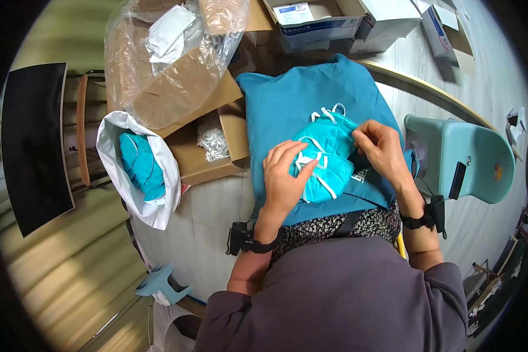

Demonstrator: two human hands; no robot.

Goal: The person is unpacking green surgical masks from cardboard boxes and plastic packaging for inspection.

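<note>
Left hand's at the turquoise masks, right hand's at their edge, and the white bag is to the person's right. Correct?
Not quite: the head view shows the white bag to the person's left. The left hand is at the turquoise masks, the right hand at their edge.

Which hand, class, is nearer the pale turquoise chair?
Right. The right hand is left of the chair, at the right edge of the masks; the left hand is farther left, at their left.
</note>
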